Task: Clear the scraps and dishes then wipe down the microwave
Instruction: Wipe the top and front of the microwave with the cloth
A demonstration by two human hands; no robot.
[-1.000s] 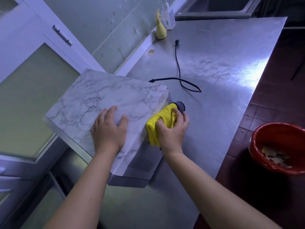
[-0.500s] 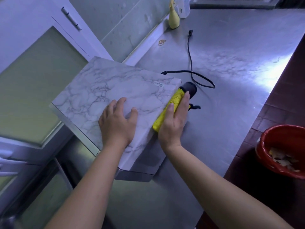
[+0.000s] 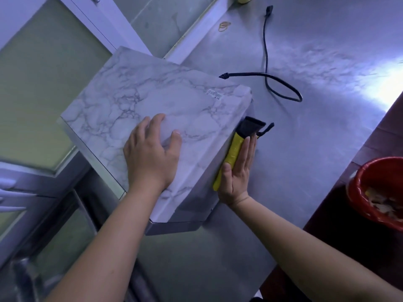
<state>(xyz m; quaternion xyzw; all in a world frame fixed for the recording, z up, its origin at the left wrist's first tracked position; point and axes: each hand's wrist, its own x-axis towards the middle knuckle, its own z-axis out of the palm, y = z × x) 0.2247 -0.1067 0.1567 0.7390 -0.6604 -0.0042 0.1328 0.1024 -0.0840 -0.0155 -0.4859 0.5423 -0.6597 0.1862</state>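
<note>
The microwave (image 3: 165, 101) has a marble-patterned top and stands on the steel counter (image 3: 316, 127). My left hand (image 3: 150, 151) rests flat on its top near the front right corner, fingers spread. My right hand (image 3: 238, 171) presses a yellow cloth (image 3: 232, 153) with straight fingers against the microwave's right side wall. A dark part of the cloth (image 3: 248, 126) sticks out beyond my fingertips.
The microwave's black power cord (image 3: 281, 88) lies unplugged in a loop on the counter behind it. A red bucket (image 3: 375, 192) with scraps stands on the floor at the right. A rubber band (image 3: 224, 26) lies near the back wall. Cabinet doors are at the left.
My right hand has flattened out and slid the yellow cloth back along the microwave's right side. My left hand has stayed on the top. The camera has tilted down.
</note>
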